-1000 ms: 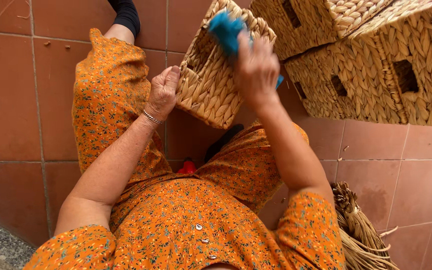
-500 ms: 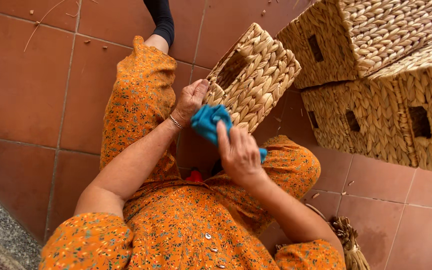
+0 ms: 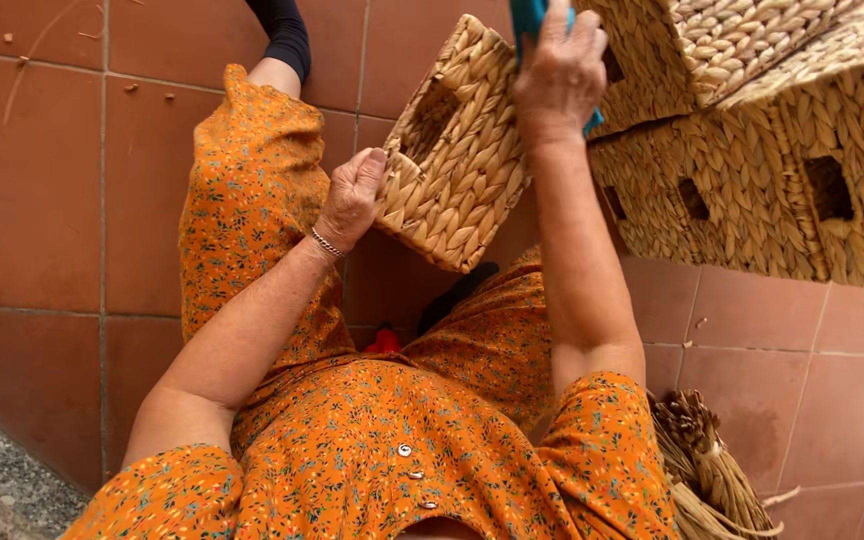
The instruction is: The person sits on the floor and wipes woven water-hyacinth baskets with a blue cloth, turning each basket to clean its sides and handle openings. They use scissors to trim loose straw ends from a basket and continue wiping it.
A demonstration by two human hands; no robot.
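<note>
The basket (image 3: 457, 165) is pale straw-yellow with a braided weave, and the stacked baskets (image 3: 772, 160) just right of it show the same golden plait with dark square holes. A bright blue cloth (image 3: 530, 15) shows at the basket's top edge. Below the basket, the dress (image 3: 372, 440) is orange with a small floral print, and the floor tiles (image 3: 32, 180) are terracotta red.

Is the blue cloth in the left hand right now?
No, the right hand presses the blue cloth against the woven basket, while the left hand grips the basket's edge.
</note>
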